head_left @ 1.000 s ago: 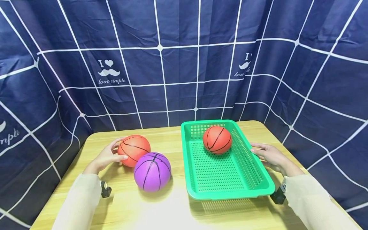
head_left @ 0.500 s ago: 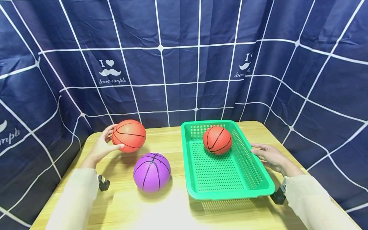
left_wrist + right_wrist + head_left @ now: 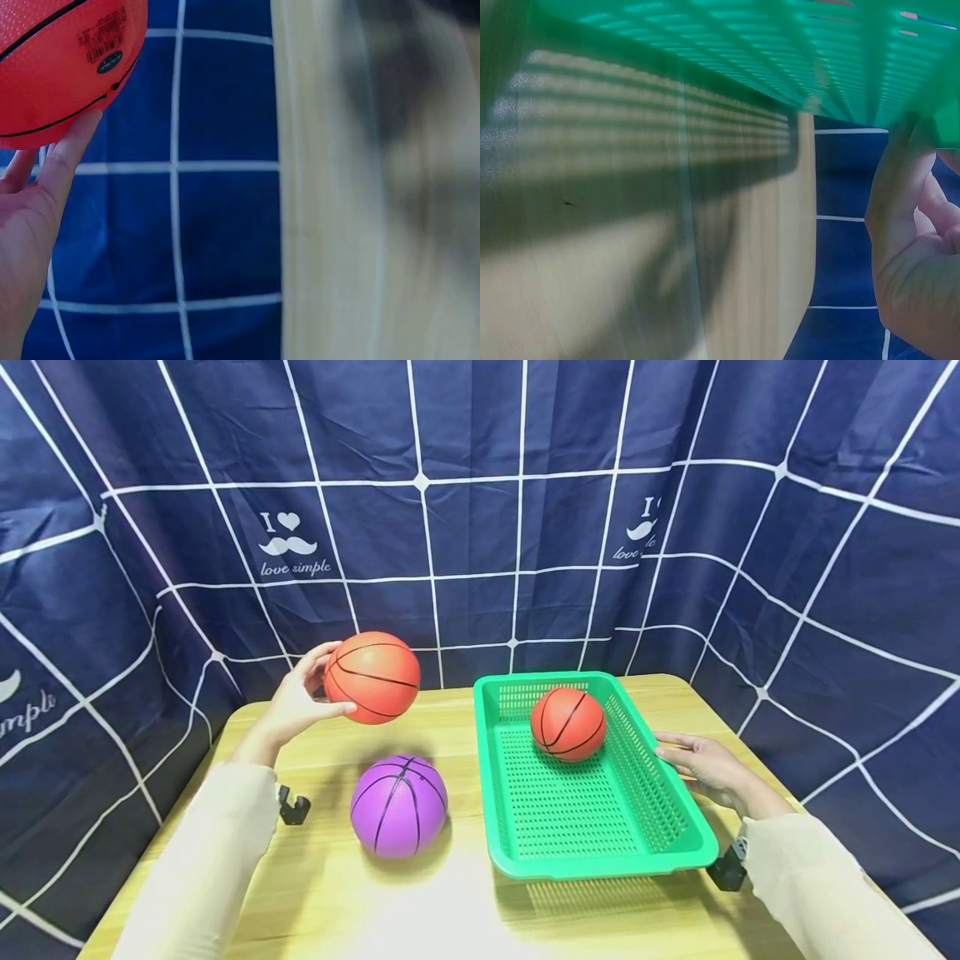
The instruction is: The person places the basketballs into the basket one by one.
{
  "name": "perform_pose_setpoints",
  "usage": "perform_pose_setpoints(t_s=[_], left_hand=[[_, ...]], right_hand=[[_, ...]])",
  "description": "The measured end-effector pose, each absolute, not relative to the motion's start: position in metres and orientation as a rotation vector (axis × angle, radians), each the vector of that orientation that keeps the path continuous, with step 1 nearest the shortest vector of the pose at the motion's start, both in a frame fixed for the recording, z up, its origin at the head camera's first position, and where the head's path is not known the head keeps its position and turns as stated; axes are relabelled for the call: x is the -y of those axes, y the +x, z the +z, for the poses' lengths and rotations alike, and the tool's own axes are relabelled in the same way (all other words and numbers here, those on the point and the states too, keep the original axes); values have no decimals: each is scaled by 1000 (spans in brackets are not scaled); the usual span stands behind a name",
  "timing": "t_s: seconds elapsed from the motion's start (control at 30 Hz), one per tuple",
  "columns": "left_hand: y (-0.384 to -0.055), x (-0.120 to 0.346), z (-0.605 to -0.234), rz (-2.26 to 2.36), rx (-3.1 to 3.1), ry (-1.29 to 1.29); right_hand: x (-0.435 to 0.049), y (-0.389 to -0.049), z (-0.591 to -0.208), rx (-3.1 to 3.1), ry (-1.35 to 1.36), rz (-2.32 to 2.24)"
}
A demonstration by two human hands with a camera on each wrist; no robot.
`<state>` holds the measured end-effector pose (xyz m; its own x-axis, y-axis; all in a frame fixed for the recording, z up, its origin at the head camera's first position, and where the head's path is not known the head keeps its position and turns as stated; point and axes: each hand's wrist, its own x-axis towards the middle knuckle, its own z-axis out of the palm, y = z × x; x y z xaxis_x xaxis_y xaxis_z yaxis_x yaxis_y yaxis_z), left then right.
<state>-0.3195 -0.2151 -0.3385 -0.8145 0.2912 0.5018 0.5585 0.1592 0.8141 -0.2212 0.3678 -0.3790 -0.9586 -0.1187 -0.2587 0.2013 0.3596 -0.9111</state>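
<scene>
My left hand (image 3: 294, 703) holds a red-orange toy basketball (image 3: 375, 678) up off the table, with fingers behind it and thumb along its lower front. In the left wrist view, printed text and a dark oval mark show on this basketball (image 3: 71, 67). A purple basketball (image 3: 399, 807) rests on the table below it. On the right, my right hand (image 3: 716, 770) touches the outer side of a green plastic basket (image 3: 600, 865), fingertips right at the rim. The right wrist view has the thumb (image 3: 904, 161) against the basket's wall. Another red-orange basketball (image 3: 568, 724) sits inside the basket, toward the back.
The light wooden table (image 3: 450, 910) ends at a dark blue curtain (image 3: 480, 527) with white grid lines, which hangs behind and along both sides. The purple basketball stands between the left arm and the basket.
My left hand has lifted the red-orange basketball from beside the purple one, first up and back, then up and to the right. The right hand and basket have stayed in place.
</scene>
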Motion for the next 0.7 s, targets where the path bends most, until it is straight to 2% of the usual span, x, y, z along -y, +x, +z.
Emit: perform_pose_setpoints(t_s=[0.4, 0.7], left_hand=[[-318, 142, -297, -1786, 2189, -1089], [-320, 84, -290, -1887, 2128, -1311]], right_hand=[[-366, -221, -376, -2344, 87, -1621], [-365, -220, -375, -2348, 98, -1610]])
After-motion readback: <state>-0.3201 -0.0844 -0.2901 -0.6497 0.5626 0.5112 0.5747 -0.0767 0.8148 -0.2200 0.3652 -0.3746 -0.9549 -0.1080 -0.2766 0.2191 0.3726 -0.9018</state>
